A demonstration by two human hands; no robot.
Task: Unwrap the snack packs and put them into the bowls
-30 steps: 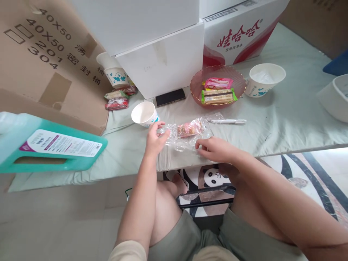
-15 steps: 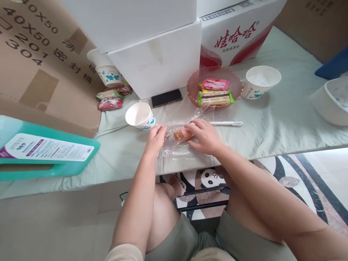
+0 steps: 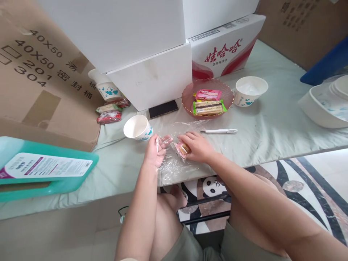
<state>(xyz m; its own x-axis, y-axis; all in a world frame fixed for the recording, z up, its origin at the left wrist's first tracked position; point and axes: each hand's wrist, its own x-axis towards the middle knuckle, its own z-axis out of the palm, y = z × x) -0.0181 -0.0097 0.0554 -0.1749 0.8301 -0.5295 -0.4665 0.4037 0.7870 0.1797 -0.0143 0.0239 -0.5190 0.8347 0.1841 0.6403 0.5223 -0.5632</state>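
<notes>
A clear plastic bag (image 3: pixel 174 163) lies crumpled on the pale green tablecloth near the table's front edge. My left hand (image 3: pixel 156 150) pinches the bag's left edge. My right hand (image 3: pixel 197 146) is closed on a small pink wrapped snack (image 3: pixel 181 148) at the bag. A white paper cup (image 3: pixel 137 127) with a teal print stands just left of my left hand. A white pen (image 3: pixel 219 131) lies beyond my right hand.
A pink glass dish (image 3: pixel 187 96) holds wrapped wafers (image 3: pixel 208 107). A black phone (image 3: pixel 163 108), white bowls (image 3: pixel 250 90), snack packets (image 3: pixel 108 113), stacked white boxes (image 3: pixel 149 76), a brown carton (image 3: pixel 40 79) and a teal jug (image 3: pixel 40 168) surround the spot. A white tub (image 3: pixel 323 108) sits at right.
My right hand came up off the front edge, took the pink snack and drew it leftward toward my left hand, which shifted to pinch the bag's edge. The view tilted slightly.
</notes>
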